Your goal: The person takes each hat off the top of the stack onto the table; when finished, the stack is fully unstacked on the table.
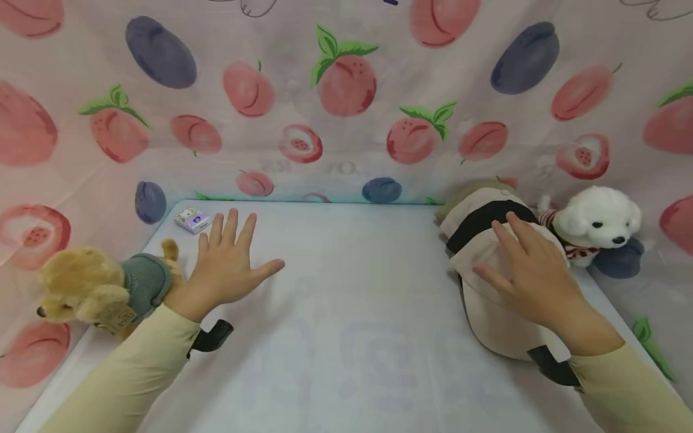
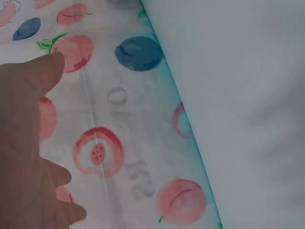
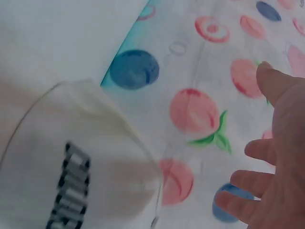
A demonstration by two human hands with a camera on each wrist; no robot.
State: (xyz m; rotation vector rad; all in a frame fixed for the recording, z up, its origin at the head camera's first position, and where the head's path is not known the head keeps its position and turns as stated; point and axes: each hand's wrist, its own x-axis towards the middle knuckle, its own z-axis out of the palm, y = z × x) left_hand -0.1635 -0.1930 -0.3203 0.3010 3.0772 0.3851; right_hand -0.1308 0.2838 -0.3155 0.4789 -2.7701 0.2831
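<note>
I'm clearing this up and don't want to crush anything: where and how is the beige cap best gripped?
Probably pinch the cap by its brim, from the near left. The brim is a broad, thin flap pointing to the near side, its left edge uncovered, while the white toy dog crowds the cap's far right.

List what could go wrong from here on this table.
The tan plush dog lies at the left edge of the table, close to the left sleeve; a backward sweep might knock it off.

The white plush dog sits by the right edge, just beyond the beige cap; shifting the cap might topple it.
</note>
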